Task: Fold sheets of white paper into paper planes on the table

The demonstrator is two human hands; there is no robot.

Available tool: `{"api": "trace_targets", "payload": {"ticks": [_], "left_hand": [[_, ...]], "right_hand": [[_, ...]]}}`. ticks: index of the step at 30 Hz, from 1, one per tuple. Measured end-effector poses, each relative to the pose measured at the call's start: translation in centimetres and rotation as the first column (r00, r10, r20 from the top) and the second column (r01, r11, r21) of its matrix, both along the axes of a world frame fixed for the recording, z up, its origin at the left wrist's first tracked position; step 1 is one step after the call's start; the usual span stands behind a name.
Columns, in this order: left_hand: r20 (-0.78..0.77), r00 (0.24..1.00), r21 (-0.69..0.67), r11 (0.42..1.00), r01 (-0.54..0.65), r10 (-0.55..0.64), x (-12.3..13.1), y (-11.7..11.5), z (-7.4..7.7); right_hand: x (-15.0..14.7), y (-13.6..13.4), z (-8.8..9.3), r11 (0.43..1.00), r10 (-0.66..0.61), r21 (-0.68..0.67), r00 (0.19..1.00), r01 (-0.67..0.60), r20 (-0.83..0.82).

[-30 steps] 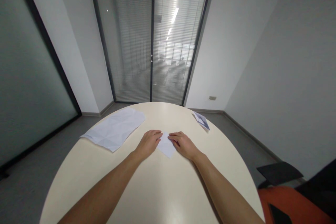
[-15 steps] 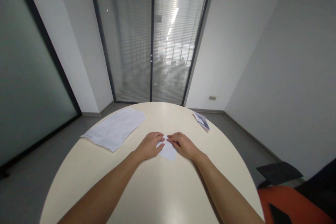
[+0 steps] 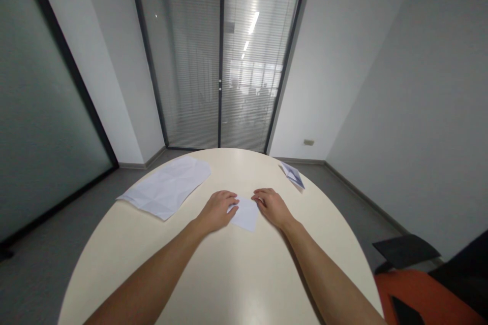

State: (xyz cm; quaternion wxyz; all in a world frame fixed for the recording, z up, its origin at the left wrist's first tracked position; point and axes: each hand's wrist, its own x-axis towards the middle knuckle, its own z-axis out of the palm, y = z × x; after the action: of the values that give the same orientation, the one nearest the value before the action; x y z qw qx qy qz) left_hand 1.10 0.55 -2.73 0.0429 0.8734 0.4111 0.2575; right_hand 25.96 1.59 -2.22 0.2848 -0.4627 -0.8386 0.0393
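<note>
A small folded white paper (image 3: 245, 214) lies flat on the round cream table (image 3: 229, 274) in front of me. My left hand (image 3: 217, 210) rests on its left edge, fingers bent and pressing down on the paper. My right hand (image 3: 272, 205) lies at the paper's right edge, fingers curled and touching it. Both forearms reach in from the bottom of the view.
A large creased white sheet (image 3: 168, 186) lies at the table's far left. A small folded paper piece (image 3: 293, 174) sits near the far right edge. An orange and black chair (image 3: 427, 289) stands at the lower right. Glass doors with blinds (image 3: 221, 56) are beyond the table.
My right hand has slid rightward along the paper, away from my left hand, so more of the paper shows between them. The paper now lies flatter and wider.
</note>
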Motion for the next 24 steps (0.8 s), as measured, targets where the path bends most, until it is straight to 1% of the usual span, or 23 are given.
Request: {"api": "trace_targets", "payload": {"ticks": [2,5,7,9,13,17,24], "left_hand": [[-0.015,1.0,0.022,1.0,-0.009,0.01,0.0,0.1,-0.1],[-0.042,0.998,0.038,0.998,-0.043,0.045,-0.1,0.3,-0.3],[-0.052,0.996,0.042,0.997,-0.067,0.069,-0.1,0.4,-0.4],[-0.053,0.995,0.043,0.996,-0.077,0.079,-0.1,0.5,-0.5],[-0.051,0.996,0.033,0.997,-0.07,0.072,-0.2,0.5,-0.6],[-0.051,0.996,0.026,0.997,-0.066,0.067,-0.3,0.5,-0.7],[-0.031,0.996,-0.027,0.996,-0.089,0.088,-0.4,0.5,-0.8]], "right_hand": [[-0.6,-0.4,0.3,0.996,0.08,0.022,0.997,-0.081,0.018],[-1.6,-1.1,0.7,0.973,0.229,0.026,0.972,-0.231,0.042],[-2.0,-1.5,0.9,0.959,0.282,0.01,0.958,-0.283,0.051],[-2.0,-1.6,0.9,0.959,0.283,-0.001,0.958,-0.284,0.052],[-1.5,-1.3,0.8,0.972,0.237,-0.011,0.97,-0.236,0.054],[-1.3,-1.3,1.0,0.975,0.221,-0.018,0.974,-0.22,0.053],[-1.4,-1.7,1.2,0.981,0.193,-0.034,0.98,-0.191,0.056]]}}
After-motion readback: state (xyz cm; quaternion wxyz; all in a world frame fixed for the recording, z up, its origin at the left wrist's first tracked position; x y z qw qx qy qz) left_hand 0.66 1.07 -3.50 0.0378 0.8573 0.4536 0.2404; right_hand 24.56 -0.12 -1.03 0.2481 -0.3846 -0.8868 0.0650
